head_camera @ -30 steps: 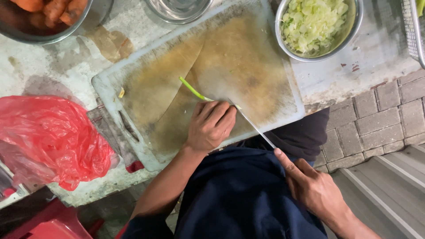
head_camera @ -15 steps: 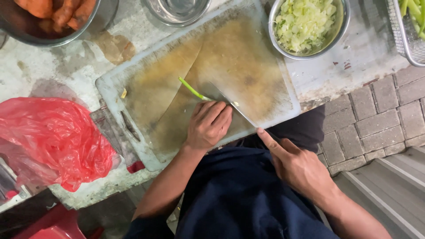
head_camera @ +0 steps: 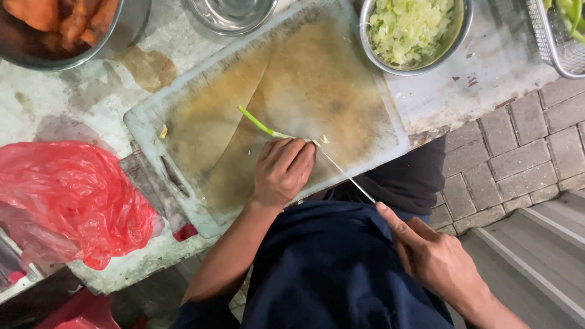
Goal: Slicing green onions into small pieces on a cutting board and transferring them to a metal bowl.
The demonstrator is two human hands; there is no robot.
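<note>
Since the earlier frames the right hand (head_camera: 436,259) has drawn back from the board toward the body, and the knife (head_camera: 346,176) now reaches the green stalk (head_camera: 263,127) only with its tip. Its fingers are wrapped around the handle, forefinger laid along the thin blade. The left hand (head_camera: 281,170) presses the stalk's pale end down near the near edge of the stained cutting board (head_camera: 317,85), fingers curled close together (a few cut slivers lie just beside the fingertips). Most of the board beyond the stalk lies bare. Past its far corner sits a metal bowl (head_camera: 454,45) of chopped greens; a red plastic bag (head_camera: 67,195) lies off the left edge.
</note>
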